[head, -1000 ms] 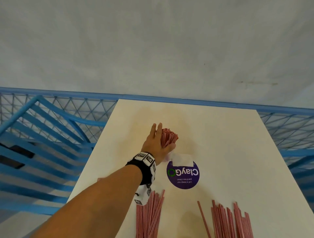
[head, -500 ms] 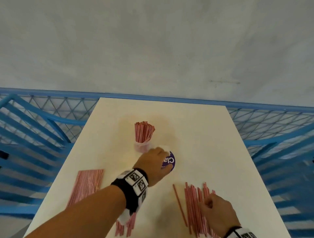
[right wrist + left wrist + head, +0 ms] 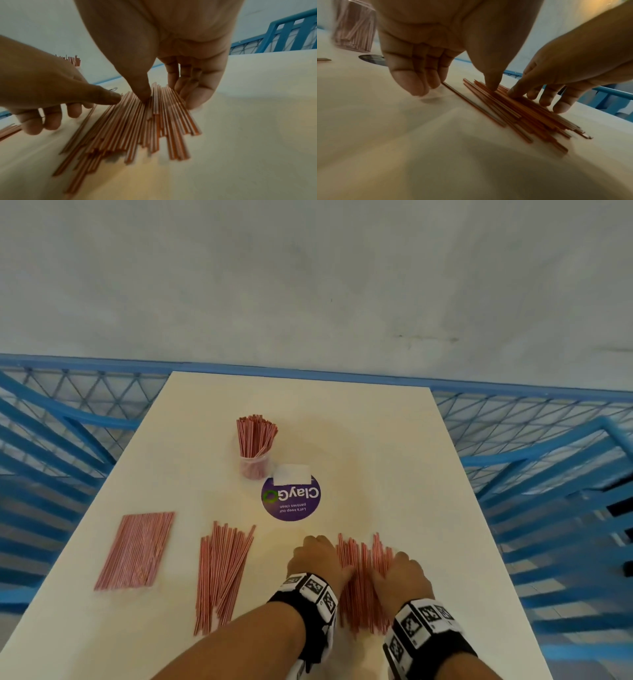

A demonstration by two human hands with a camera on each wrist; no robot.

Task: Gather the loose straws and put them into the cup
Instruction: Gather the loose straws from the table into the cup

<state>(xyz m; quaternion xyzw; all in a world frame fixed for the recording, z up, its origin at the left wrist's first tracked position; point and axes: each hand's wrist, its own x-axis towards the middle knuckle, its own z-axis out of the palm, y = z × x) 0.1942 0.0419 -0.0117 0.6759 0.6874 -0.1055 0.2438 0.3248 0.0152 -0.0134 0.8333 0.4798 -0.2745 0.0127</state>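
A clear cup, packed with upright red-and-white straws, stands at the middle of the white table. At the near edge lies a loose pile of straws between my two hands. My left hand is on the pile's left side. Its thumb tip presses the straws, and its bent fingers touch the table beside one stray straw. My right hand pinches the pile's right half, thumb on top and curled fingers against its edge.
Two more straw piles lie to the left: a fanned one and a flat, tidy one. A purple round sticker with a white label sits in front of the cup. Blue railings flank the table on both sides.
My left hand left the cup, drew back toward me and came down on the left side of the near pile. My right hand came into view and stays on that pile.
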